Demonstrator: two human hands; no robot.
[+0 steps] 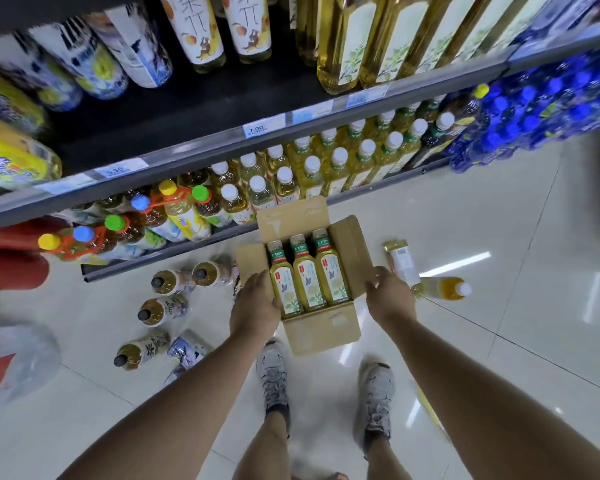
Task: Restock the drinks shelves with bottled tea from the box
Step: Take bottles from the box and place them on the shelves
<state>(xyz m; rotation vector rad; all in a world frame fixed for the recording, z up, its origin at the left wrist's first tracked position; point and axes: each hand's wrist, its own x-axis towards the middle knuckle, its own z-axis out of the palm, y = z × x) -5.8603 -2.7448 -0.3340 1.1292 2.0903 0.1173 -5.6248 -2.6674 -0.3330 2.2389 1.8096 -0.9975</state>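
An open cardboard box (321, 329) sits on the floor in front of the bottom shelf. Three bottles of yellow tea (308, 275) with green neck bands lie side by side inside it. My left hand (255, 308) rests on the box's left side, fingers over the left flap and edge. My right hand (388, 297) is at the right flap, fingers curled over it. The bottom shelf (326, 164) holds rows of white-capped yellow tea bottles just beyond the box.
Two tea bottles (420, 271) lie on the floor right of the box. Several dark-capped bottles (163, 306) lie scattered to the left, by a plastic bag (14, 362). Upper shelves carry large bottles. Blue-capped bottle packs (541, 109) stand at the right. My feet (326, 386) are just behind the box.
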